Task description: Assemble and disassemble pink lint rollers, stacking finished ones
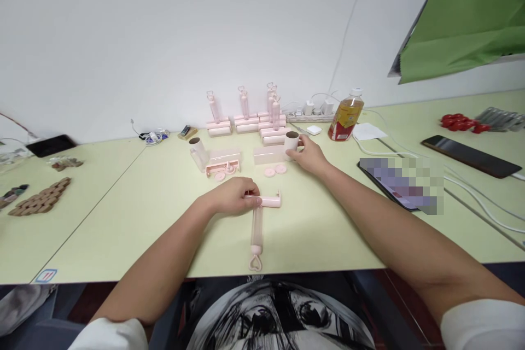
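Observation:
My left hand (235,195) is closed around the head of a pink lint roller (256,229), its clear handle pointing toward me and ending in a heart-shaped ring. In my right hand (311,156) an upright white paper roll (291,146) with a brown cardboard core is gripped from the right side. Another paper roll (199,154) stands at the left. Beside it lies an open pink casing (223,167) with small parts inside. Pink round caps (275,171) rest on the table beyond the lint roller. Flat translucent covers (268,155) lie behind them.
Several lint rollers (245,105) stand against the wall, near a power strip (309,117) and a drink bottle (346,115). Phones (471,156) and white cables lie on the right. Brown cylindrical pieces (41,197) are grouped at the far left.

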A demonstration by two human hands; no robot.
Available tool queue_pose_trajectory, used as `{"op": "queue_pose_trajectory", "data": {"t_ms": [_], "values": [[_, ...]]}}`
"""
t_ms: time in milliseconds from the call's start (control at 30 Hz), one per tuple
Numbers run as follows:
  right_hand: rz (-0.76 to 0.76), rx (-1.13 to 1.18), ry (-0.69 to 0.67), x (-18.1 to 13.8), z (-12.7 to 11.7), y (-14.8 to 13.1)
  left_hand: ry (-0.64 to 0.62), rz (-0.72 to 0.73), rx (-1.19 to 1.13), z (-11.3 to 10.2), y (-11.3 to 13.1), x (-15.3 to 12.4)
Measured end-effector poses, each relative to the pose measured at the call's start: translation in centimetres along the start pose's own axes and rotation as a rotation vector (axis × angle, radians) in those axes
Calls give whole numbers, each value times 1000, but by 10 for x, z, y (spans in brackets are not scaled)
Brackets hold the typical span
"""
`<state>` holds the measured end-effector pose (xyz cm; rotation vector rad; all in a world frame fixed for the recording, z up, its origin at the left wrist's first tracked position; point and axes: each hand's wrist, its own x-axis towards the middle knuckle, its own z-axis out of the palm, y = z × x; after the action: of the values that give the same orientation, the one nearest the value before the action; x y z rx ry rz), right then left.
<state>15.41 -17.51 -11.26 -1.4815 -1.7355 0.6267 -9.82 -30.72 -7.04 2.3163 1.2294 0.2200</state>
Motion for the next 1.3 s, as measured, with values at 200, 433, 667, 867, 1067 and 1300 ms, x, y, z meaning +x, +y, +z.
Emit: {"op": "queue_pose_trajectory", "data": {"t_ms": [200, 433, 667, 867, 1067, 1300], "values": [[-67, 30, 324, -9, -10, -20, 43, -27, -95, 3, -5, 2], [-291, 169, 89, -46, -13, -60, 342, -82, -181, 3, -5, 5], [-285, 9, -818, -65, -3, -65, 587, -136, -286, 7, -3, 10], [-414, 68, -852, -57, -3, -57, 439, -175, -982, 2, -1, 9], [-424, 160, -949, -62, -2, -60, 215, -110, -986, 0, -1, 6], [-425, 192, -1014, -60, 0, -57, 87, -118, -1100, 3, -4, 7]]}}
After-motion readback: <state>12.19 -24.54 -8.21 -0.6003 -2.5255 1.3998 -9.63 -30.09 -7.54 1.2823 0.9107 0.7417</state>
